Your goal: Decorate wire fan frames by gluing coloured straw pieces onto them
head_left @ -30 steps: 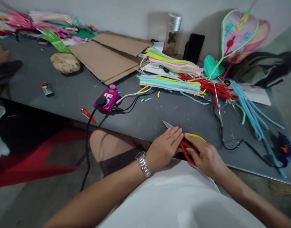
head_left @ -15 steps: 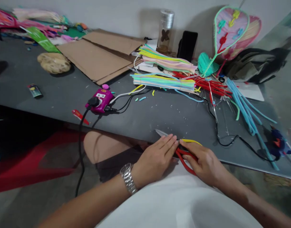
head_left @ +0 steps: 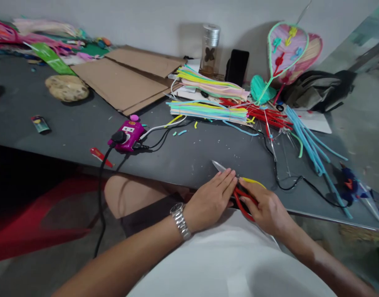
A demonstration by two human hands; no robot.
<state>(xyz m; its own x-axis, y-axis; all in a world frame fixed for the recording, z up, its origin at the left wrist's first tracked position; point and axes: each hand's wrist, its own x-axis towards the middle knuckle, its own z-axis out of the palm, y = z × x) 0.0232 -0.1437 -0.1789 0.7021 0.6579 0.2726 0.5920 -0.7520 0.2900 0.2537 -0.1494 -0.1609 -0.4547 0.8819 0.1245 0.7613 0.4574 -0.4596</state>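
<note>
Red-handled scissors point(head_left: 243, 206) lie at the table's front edge, their blade pointing up and left. My left hand point(head_left: 211, 200), with a silver watch at the wrist, rests over the blade part with its fingers pressed together; the palm side is hidden. My right hand point(head_left: 264, 206) pinches beside the red handles and touches them. A yellow fuzzy stem point(head_left: 253, 181) sticks out above the right fingers, one end hidden between the hands.
Behind the hands are bundled pastel stems point(head_left: 211, 111) and a purple power socket point(head_left: 128, 135) with cables. Blue stems point(head_left: 313, 142) and a glue gun point(head_left: 352, 183) lie right. Cardboard point(head_left: 124, 82), a stone point(head_left: 67, 88) and a bottle point(head_left: 209, 49) stand farther back.
The view has shifted slightly. Both hands and the scissors sit a little farther right in the picture, and the left hand has tilted slightly over the blade.
</note>
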